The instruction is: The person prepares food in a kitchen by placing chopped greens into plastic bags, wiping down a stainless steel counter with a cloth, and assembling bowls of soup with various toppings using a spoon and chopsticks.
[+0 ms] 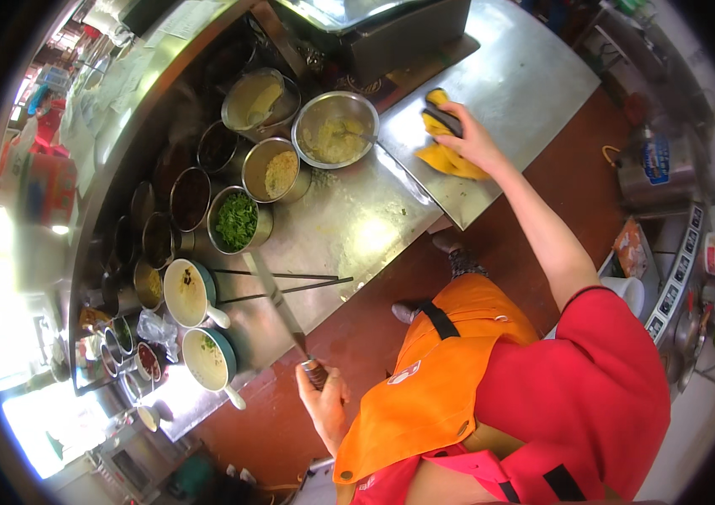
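Observation:
My left hand grips the brown handle of a long-bladed knife. Its blade points away from me over the steel counter's edge, towards a steel pot of chopped green herbs. My right hand is closed on a yellow and dark cloth, which lies bunched on the raised steel worktop. Left of the cloth stands a wide steel bowl with a pale yellowish mixture and a utensil in it. Beside it is a steel pot of chopped pale yellow food.
Two dark rods lie across the steel counter. Near them stand two white-lined pans with pale handles. Several steel pots fill the counter's far side. A large steel pot stands right, beyond the reddish floor.

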Action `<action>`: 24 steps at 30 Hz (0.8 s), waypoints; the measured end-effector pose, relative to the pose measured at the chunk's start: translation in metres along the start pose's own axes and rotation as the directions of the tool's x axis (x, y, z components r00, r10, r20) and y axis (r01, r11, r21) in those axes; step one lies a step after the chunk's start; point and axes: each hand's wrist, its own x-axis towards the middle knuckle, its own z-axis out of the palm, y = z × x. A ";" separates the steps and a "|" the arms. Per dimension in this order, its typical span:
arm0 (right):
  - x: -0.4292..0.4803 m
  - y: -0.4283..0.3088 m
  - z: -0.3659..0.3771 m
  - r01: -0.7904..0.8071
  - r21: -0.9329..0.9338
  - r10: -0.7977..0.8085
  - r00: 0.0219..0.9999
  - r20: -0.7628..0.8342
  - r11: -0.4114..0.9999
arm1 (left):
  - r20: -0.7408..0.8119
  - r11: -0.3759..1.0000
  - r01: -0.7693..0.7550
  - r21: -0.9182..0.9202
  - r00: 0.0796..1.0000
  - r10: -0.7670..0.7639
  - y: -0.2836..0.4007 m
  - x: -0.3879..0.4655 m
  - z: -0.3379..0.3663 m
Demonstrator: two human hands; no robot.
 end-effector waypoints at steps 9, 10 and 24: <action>-0.152 0.011 0.061 -0.034 0.550 -0.517 0.300 0.802 0.834 | -0.336 0.955 -0.206 -0.215 0.933 0.126 0.031 -0.006 0.110; -0.134 0.012 0.060 0.013 0.548 -0.474 0.518 0.712 0.837 | -0.381 0.953 -0.223 -0.205 0.915 0.132 0.029 -0.009 0.122; -0.084 0.233 -0.390 -0.512 -0.709 0.231 0.857 -0.461 0.485 | -0.226 0.952 -0.145 -0.271 0.970 0.083 0.026 0.035 0.173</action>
